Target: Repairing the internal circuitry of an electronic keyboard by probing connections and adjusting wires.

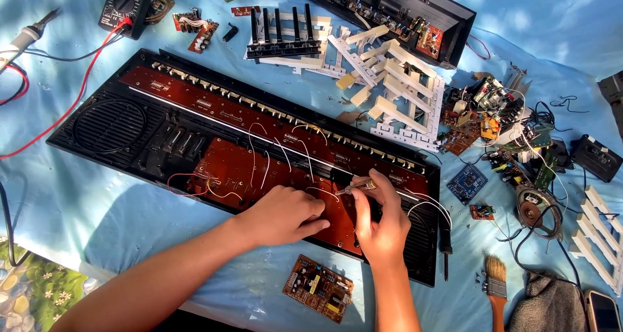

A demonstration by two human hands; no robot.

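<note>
A black opened keyboard casing [130, 134] lies across a blue sheet, with brown circuit boards [246, 160] and thin white and red wires inside. My left hand [285, 214] rests flat on the lower brown board, fingers curled against it. My right hand [383, 222] pinches a small metal-tipped tool [358, 187] and holds its tip to the board near a white wire. Both hands are close together at the casing's right half.
A loose small circuit board [318, 296] lies near my forearms. A paintbrush [496, 283], speaker [535, 205] and tangled parts sit right. White key strips [389, 92] and black keys [282, 37] lie behind. A multimeter [126, 4] with red lead and a soldering iron [23, 37] are at top left.
</note>
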